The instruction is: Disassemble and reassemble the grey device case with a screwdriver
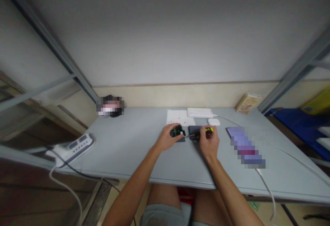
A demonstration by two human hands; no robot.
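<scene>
My left hand (167, 138) is closed around a small green-and-black circuit board (177, 130), thumb along its near edge. A screwdriver (208, 130) with a yellow-and-black handle is gripped in my right hand (210, 143). Its thin metal shaft points left, with the tip close to the board; whether it touches cannot be made out. Beneath and behind my right hand lies a dark flat case part (194, 129), partly covered by the fingers. Just beyond the board is a white sheet (177, 116) with several tiny dark specks on it, too small to name.
At the back stand a white power bank (199, 112) with a cable and a small white case (213, 122). A blurred-out phone-like slab (244, 147) lies right, a small box (249, 103) back right. A white power strip (77, 148) sits at the left edge of the grey table (123, 147).
</scene>
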